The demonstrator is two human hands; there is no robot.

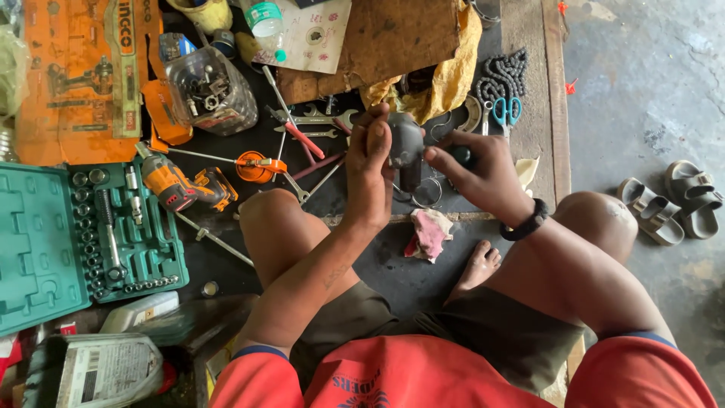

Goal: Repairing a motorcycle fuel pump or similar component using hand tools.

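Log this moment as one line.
left hand: holds dark metal part | right hand: grips its far end | rag: on floor below | cordless drill: lying left

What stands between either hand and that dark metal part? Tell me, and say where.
Nothing visible does. The left hand grips the dark metal part directly, and the right hand touches its other side. Both hold it above the wrenches on the mat.

My left hand [370, 170] is raised, fingers curled and closed in a grip. My right hand [483, 177] is close beside it, fingertips pinched. Both forearms reach forward over my bent knees.
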